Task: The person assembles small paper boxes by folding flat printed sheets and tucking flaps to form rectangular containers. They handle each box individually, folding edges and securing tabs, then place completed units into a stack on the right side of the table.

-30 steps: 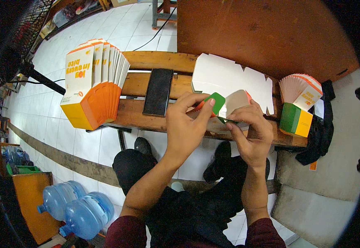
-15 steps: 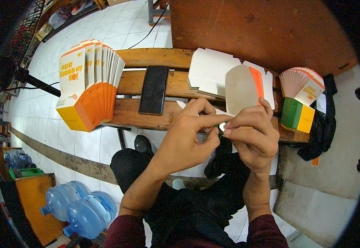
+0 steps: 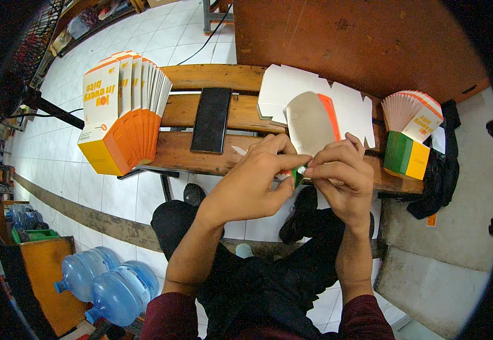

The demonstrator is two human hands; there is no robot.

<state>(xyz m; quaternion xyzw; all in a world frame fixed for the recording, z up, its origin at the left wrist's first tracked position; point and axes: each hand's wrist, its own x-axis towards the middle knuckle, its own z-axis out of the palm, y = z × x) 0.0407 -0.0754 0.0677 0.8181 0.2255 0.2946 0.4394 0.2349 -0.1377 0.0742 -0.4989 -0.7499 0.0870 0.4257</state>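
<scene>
In front of me, above my knees, is a partly folded paper food carton, its pale inner side facing up, with an orange edge and some green low down. My left hand is closed on its lower end, and a pointed white flap sticks out beside the knuckles. The fingers of my right hand pinch at the same end, where a small white piece shows between the fingertips. The hands hide much of that end. Behind the carton, flat white carton blanks lie on the wooden bench.
A black phone rests on the bench. Nested orange-and-white cartons fan out on the left, with another nested stack at the right end. Large blue water bottles lie at lower left. A brown panel rises behind the bench.
The carton has shifted left and tilted, showing more of its inner side. My right hand has moved slightly left and up. My left hand stays at the carton's lower end.
</scene>
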